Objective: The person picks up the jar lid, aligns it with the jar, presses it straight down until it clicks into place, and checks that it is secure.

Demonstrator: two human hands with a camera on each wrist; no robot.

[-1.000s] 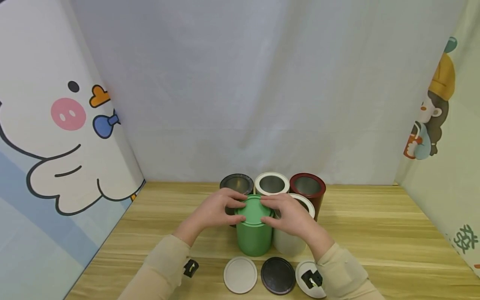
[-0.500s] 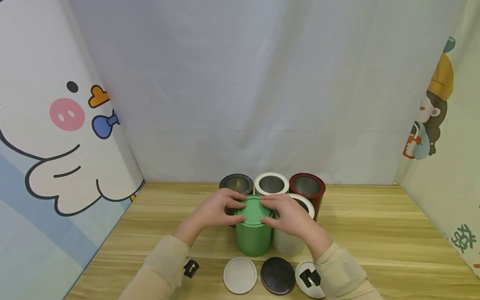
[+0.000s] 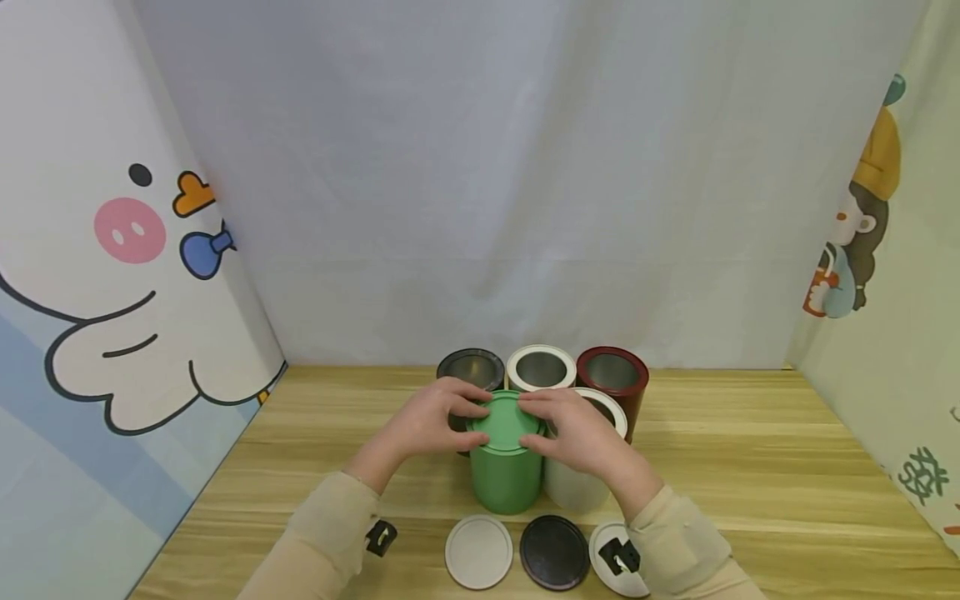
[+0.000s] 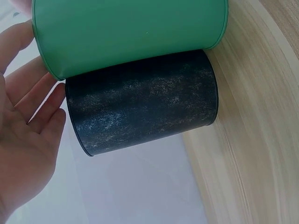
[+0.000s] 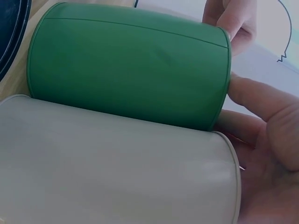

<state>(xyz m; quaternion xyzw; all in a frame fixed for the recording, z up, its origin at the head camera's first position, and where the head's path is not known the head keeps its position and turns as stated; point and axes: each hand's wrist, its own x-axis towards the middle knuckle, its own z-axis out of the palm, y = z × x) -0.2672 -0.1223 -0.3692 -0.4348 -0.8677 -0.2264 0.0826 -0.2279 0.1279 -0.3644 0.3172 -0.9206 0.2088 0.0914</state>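
A green can (image 3: 506, 483) stands upright in the front of the group, with a green lid (image 3: 504, 423) across its top. My left hand (image 3: 423, 419) holds the lid's left edge with thumb and fingertips. At the right edge, the fingertips and thumb of my right hand (image 3: 581, 429) hold it in the same way. In the left wrist view, a dark mottled can (image 4: 145, 102) lies against the green one, beside my fingers. The right wrist view has a white can (image 5: 117, 163) touching the green can, close below my thumb. How firmly the lid sits cannot be told.
Behind stand a dark can (image 3: 471, 367), a white can (image 3: 542, 350) and a dark red can (image 3: 633, 400), all without lids. Near the front lie a white lid (image 3: 478, 552), a black lid (image 3: 554, 552) and another pale lid (image 3: 606, 577), partly hidden by my right wrist.
Both hands stay in the same place on the green lid. The head view has shifted very slightly.
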